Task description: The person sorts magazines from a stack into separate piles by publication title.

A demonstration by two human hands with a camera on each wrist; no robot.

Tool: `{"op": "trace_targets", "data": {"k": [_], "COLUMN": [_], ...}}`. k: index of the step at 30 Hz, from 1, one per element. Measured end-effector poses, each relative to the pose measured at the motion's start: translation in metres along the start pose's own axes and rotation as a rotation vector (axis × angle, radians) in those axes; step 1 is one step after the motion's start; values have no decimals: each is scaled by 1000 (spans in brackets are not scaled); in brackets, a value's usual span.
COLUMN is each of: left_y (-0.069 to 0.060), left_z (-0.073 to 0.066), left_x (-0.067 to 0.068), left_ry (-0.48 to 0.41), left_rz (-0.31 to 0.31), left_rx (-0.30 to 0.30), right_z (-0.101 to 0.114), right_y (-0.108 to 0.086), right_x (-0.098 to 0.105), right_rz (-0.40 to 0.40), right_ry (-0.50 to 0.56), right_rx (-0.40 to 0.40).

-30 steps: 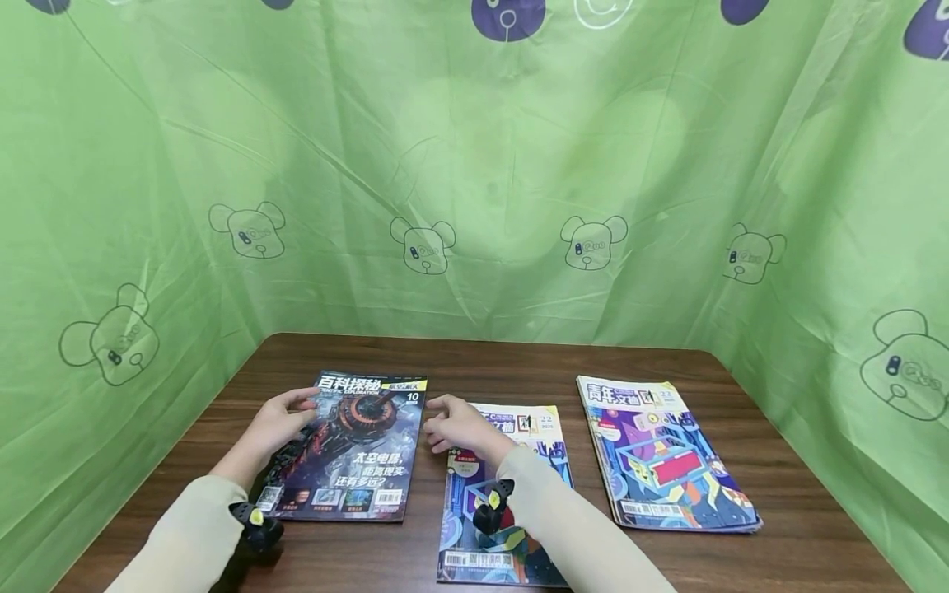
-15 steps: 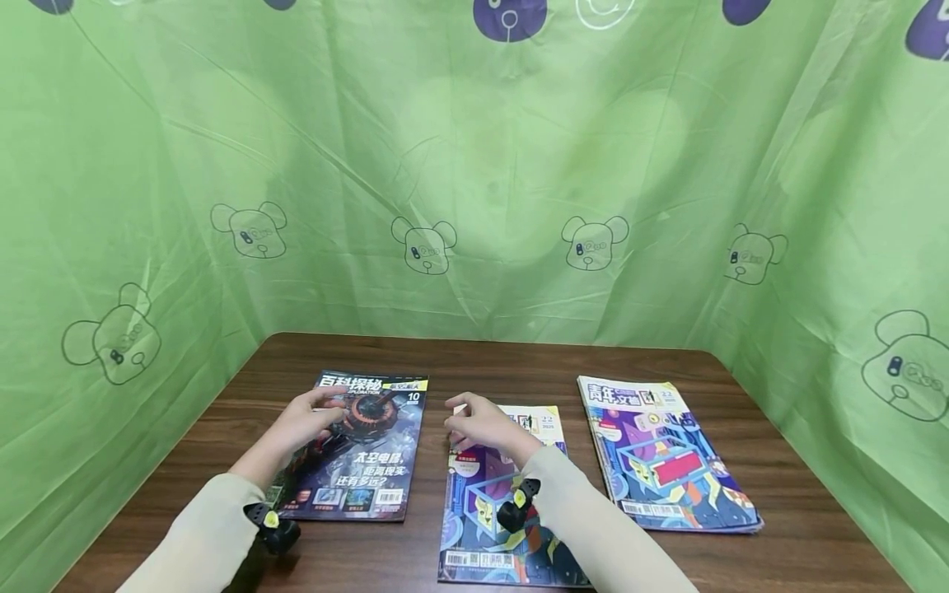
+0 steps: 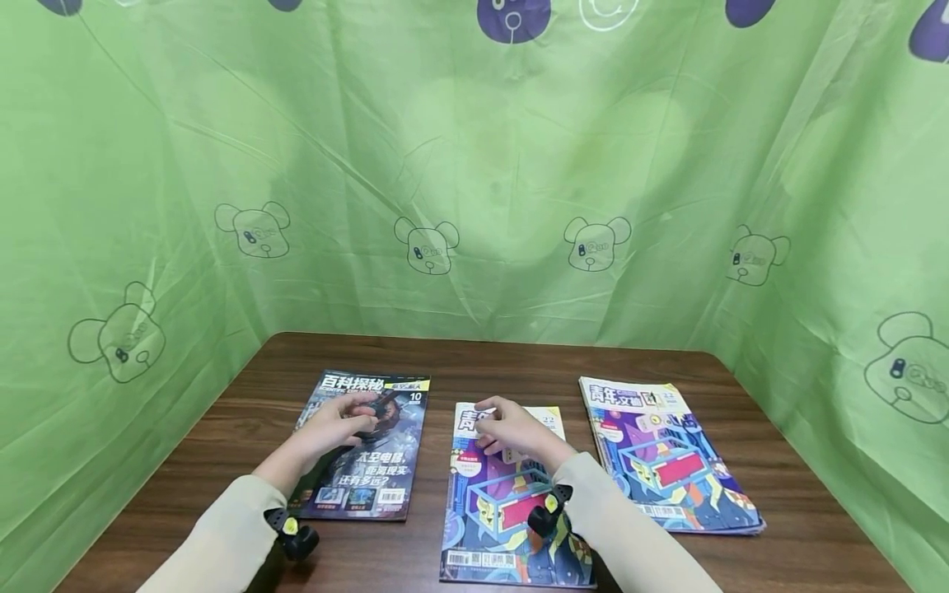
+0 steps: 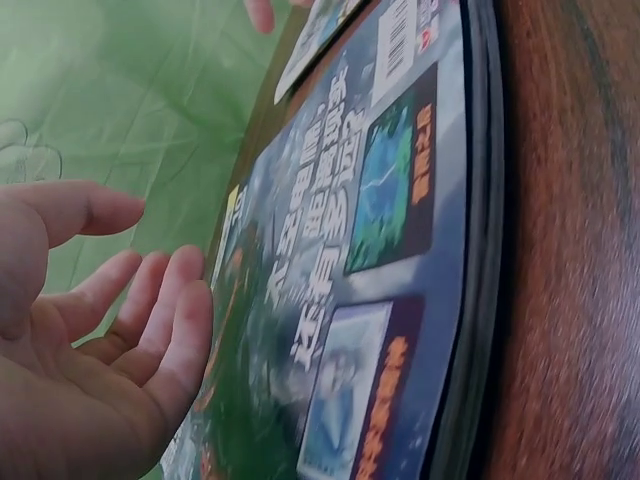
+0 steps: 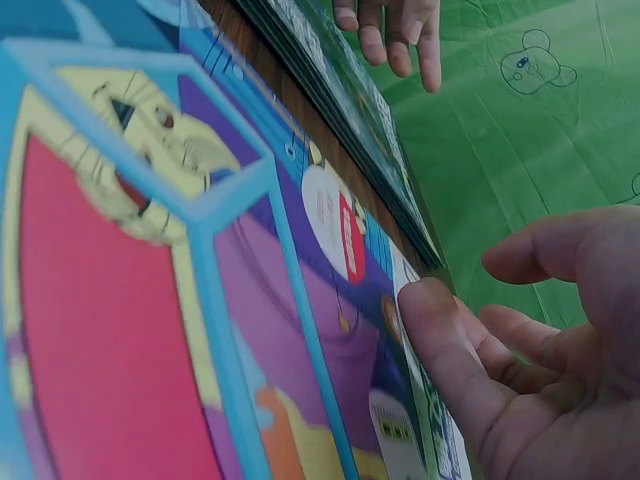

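My left hand [image 3: 332, 430] hovers above a dark blue magazine [image 3: 385, 486] with a space picture, its fingers loosely bent and nothing between them. In the left wrist view the thumb stands apart from the fingers, beside the cover [image 4: 330, 200]. Over the top part of a colourful purple and blue magazine [image 3: 482, 494] is my right hand [image 3: 519, 428]. Its fingers are relaxed and hold nothing, as the right wrist view shows next to the bright cover [image 5: 290, 250]. Whether either hand touches paper cannot be told.
A stack of magazines [image 3: 670, 461] with the same colourful cover lies at the right of the brown wooden table [image 3: 504, 366]. Green curtains [image 3: 489, 165] with bear drawings enclose the table's back and sides. The blue magazine appears thick or stacked at its edge.
Both hands have moved to the right. The left has gone from the blue magazine's left edge to over its middle; the right from the gap between magazines to over the colourful one.
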State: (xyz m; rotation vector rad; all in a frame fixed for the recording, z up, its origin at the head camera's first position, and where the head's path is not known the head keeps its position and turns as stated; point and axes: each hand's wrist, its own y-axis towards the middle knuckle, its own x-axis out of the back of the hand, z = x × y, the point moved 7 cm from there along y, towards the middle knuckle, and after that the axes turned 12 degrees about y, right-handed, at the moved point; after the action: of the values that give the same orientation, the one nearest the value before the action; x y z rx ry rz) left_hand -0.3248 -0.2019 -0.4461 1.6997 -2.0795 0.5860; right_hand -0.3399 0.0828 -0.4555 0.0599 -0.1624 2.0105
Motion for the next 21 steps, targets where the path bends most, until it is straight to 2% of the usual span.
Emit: {"op": "trace_targets", "data": {"k": [9,16,21], "left_y": [-1,-2,-3], "left_z": [-11,-20,-26], "left_x": [-21,-38,-49], "left_ry": [-81,-108,-144], "left_rz": [95,134,197], "left_rx": [-27,-37,-49], "right_z": [-5,-4,-5], "right_y": [-15,-26,-33], "right_x": [19,31,41], "right_rz": [-25,-36,-37], "right_ry": [0,-81,-100], "right_rx": [-68,-51,-43]}}
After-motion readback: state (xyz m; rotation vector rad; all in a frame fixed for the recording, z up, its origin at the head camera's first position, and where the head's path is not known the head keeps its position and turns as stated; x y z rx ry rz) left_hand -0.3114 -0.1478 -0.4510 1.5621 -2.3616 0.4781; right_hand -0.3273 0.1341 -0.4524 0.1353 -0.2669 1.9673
